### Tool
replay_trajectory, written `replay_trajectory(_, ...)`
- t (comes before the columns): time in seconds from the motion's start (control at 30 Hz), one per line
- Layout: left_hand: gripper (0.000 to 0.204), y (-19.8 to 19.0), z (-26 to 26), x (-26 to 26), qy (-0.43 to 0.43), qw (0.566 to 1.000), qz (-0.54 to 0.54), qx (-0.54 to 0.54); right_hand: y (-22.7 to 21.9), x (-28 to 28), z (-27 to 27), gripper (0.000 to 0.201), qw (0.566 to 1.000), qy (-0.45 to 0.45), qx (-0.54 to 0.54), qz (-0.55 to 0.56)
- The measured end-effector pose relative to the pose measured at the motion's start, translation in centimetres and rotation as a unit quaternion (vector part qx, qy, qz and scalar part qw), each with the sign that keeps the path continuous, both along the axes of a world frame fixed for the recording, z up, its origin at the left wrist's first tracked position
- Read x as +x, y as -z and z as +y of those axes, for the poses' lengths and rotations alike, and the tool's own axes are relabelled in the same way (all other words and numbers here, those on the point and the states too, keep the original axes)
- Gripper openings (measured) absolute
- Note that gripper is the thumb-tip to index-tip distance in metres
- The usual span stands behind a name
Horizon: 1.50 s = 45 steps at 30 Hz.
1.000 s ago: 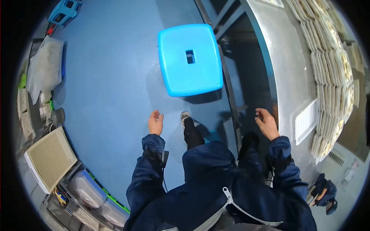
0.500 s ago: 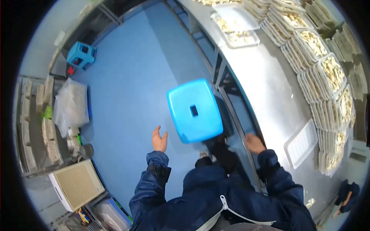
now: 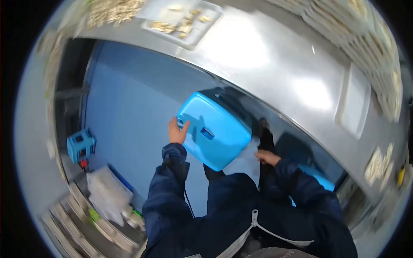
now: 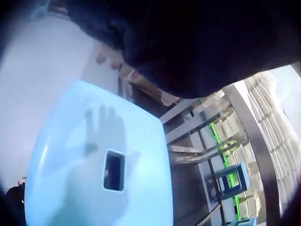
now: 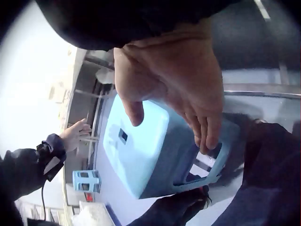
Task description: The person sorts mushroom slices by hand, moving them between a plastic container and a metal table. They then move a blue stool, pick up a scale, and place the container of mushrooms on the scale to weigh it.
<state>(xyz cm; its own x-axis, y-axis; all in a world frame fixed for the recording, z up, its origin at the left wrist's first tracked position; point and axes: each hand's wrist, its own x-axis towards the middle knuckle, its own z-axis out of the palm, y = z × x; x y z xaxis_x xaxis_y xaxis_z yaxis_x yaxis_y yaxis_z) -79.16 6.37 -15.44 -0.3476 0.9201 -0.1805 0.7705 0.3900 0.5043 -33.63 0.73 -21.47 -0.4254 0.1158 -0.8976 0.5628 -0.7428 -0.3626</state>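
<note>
A blue plastic stool (image 3: 221,148) with a rectangular slot in its seat stands on the floor just ahead of the person's legs. Over the left edge of its seat in the head view is my left hand (image 3: 177,132), fingers spread and nothing held. That hand's shadow falls on the seat (image 4: 143,183) in the left wrist view. My right hand (image 3: 268,158) is off the stool's right side, near the person's leg. From the right wrist, this hand (image 5: 181,77) shows extended fingers overlapping the stool's side opening, with its palm bare.
A steel table (image 3: 275,64) runs along the top and right, bearing stacked trays (image 3: 357,34), a white tray (image 3: 355,101) and a tray of pale slices (image 3: 185,26). Another blue stool (image 3: 80,145) and a plastic-wrapped bundle (image 3: 107,191) stand at the left.
The head view has turned toward the table, which now spans the top. Both hands have come nearer the stool; the left now overlaps its seat, and the right has moved away from the table edge.
</note>
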Motion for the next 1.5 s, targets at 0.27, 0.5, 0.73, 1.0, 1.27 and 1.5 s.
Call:
replay_trajectory(0.27, 0.079, 5.5, 1.7, -7.4, 0.098, 0.962, -0.215, -0.136, -3.4, -11.2, -9.8, 0.100, 0.917, 0.387, 0.084, 0.051)
replay_trajectory(0.5, 0.086, 7.7, 2.6, -7.2, 0.044, 0.913, -0.306, -0.266, -0.6, -12.7, -13.6, 0.102, 0.843, 0.519, 0.139, -0.003)
replay_trajectory(0.73, 0.089, 0.3, 1.4, -3.1, -0.043, 0.861, -0.404, -0.305, -4.2, -12.7, -15.4, 0.110, 0.821, 0.522, 0.197, -0.119)
replay_trajectory(1.0, 0.077, -24.5, -0.8, -3.8, 0.055, 0.941, -0.328, 0.068, -27.4, -10.0, -19.1, 0.072, 0.588, 0.691, 0.298, 0.296)
replay_trajectory(1.27, 0.078, -35.6, -3.1, 5.8, 0.188, 0.889, -0.416, 0.039, -42.2, -1.4, -28.0, 0.086, 0.510, 0.673, 0.398, 0.358)
replay_trajectory(1.5, 0.082, -28.8, -17.7, 26.2, 0.201, 0.828, -0.469, -0.232, -42.9, 15.3, -38.9, 0.066, 0.509, 0.688, 0.468, 0.220)
